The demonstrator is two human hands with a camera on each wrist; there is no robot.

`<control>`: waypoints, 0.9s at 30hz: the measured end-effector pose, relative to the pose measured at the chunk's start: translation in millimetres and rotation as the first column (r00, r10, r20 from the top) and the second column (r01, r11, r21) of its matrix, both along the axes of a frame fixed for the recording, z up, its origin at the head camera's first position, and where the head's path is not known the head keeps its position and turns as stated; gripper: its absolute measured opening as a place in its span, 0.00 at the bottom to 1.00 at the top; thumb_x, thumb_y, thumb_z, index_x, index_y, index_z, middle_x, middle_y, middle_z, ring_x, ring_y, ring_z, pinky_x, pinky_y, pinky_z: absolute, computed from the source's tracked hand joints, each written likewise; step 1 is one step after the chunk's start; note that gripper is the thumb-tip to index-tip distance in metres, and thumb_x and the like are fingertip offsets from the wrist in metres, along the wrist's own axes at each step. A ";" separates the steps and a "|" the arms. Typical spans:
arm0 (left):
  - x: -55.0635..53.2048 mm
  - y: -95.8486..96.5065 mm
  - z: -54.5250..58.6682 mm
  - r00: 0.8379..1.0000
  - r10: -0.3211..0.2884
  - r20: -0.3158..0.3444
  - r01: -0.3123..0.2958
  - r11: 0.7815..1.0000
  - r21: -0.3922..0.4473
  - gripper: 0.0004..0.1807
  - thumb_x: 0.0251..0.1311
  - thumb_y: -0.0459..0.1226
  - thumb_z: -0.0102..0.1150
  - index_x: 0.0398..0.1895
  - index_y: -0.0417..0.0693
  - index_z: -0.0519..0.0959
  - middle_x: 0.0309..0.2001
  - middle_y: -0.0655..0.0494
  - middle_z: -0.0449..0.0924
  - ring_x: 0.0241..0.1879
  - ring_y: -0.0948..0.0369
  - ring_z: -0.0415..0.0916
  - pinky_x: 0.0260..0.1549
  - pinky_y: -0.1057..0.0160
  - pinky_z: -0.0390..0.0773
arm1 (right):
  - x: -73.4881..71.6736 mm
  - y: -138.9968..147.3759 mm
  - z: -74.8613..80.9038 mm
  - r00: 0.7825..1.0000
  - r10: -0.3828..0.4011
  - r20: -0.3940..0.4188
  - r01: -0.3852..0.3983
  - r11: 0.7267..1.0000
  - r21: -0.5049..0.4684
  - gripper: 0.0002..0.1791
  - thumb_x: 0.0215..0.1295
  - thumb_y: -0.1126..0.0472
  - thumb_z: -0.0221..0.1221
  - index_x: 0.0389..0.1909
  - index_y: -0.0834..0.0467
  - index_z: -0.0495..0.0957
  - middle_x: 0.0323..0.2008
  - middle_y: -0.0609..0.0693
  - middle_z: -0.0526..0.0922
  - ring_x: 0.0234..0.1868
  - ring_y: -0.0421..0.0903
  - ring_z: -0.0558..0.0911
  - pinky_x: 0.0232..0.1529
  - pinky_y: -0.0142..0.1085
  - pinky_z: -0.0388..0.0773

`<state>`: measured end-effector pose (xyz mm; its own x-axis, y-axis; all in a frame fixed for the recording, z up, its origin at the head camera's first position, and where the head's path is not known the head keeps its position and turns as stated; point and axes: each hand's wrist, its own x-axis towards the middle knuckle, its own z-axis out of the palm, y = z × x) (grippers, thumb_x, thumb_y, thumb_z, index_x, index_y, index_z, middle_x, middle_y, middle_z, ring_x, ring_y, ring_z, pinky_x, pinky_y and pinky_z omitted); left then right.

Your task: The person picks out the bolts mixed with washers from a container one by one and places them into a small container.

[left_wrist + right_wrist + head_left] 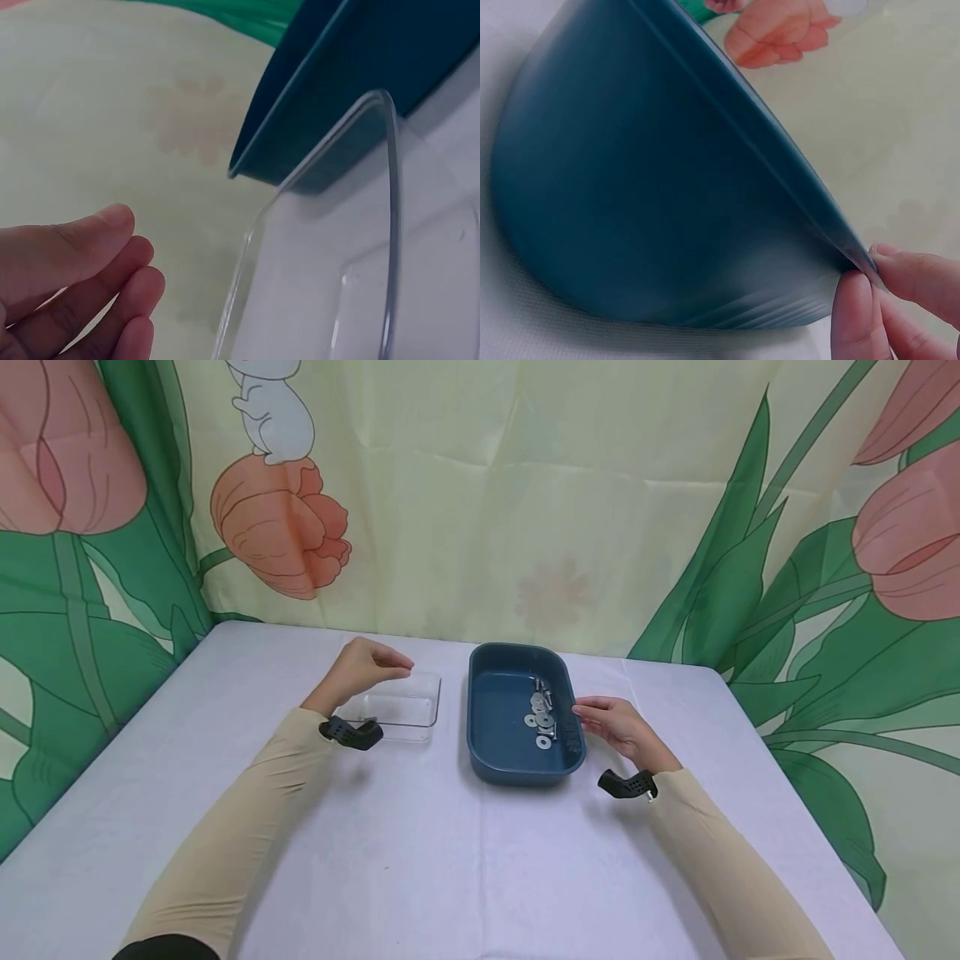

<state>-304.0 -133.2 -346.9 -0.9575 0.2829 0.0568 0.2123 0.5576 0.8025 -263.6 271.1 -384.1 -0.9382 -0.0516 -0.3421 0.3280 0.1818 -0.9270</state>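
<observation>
A deep blue rectangular tray (pixel 491 727) stands mid-table, with flat washers (pixel 543 720) and small bolts or screws (pixel 547 697) heaped along its right side. My right hand (pixel 618 727) pinches the tray's right rim between thumb and fingers; the right wrist view shows those fingertips (pixel 853 311) against the tray wall (pixel 645 165). To the tray's left sits a clear plastic box (pixel 437 703). Over that box's far left part hovers my left hand (pixel 367 667), its fingers loosely bent. In the left wrist view nothing shows between its thumb and fingers (pixel 142 285), apart from the box rim (pixel 393 195).
A white cloth (pixel 420 852) covers the table. Behind it hangs a curtain (pixel 465 527) printed with tulips and a rabbit. Dark straps (pixel 351 733) circle both wrists, below beige sleeves (pixel 247 810).
</observation>
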 end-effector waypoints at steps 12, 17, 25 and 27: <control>5.7 35.4 13.4 0.996 -0.088 -0.003 0.088 0.993 0.078 0.13 0.55 0.37 0.65 0.44 0.42 0.83 0.45 0.46 0.84 0.48 0.54 0.80 0.50 0.55 0.78 | -0.9 1.5 0.6 1.000 0.000 0.005 0.000 1.000 0.013 0.30 0.65 0.61 0.57 0.63 0.70 0.63 0.33 0.39 0.80 0.35 0.35 0.78 0.40 0.23 0.79; 3.8 53.1 21.0 0.991 -0.130 -0.040 0.133 0.988 0.081 0.12 0.55 0.37 0.65 0.43 0.42 0.84 0.43 0.46 0.85 0.47 0.54 0.80 0.49 0.56 0.79 | -1.6 1.8 0.9 1.000 0.000 0.005 0.000 1.000 -0.001 0.29 0.65 0.61 0.57 0.63 0.70 0.62 0.33 0.39 0.80 0.35 0.35 0.79 0.39 0.23 0.79; 2.3 82.9 29.4 0.983 -0.180 -0.028 0.181 0.982 0.050 0.14 0.57 0.40 0.63 0.46 0.46 0.83 0.48 0.50 0.83 0.52 0.56 0.78 0.52 0.57 0.78 | -1.7 2.8 0.9 1.000 0.007 0.005 -0.007 1.000 -0.013 0.29 0.65 0.62 0.57 0.63 0.71 0.62 0.32 0.39 0.80 0.35 0.34 0.79 0.39 0.24 0.79; 1.4 91.4 29.6 0.980 -0.196 -0.034 0.197 0.980 0.034 0.14 0.57 0.41 0.63 0.46 0.47 0.83 0.48 0.51 0.83 0.51 0.56 0.79 0.52 0.58 0.78 | -1.5 2.9 1.1 1.000 0.008 0.005 -0.008 1.000 -0.011 0.29 0.65 0.62 0.57 0.63 0.71 0.62 0.32 0.39 0.80 0.35 0.35 0.79 0.39 0.24 0.79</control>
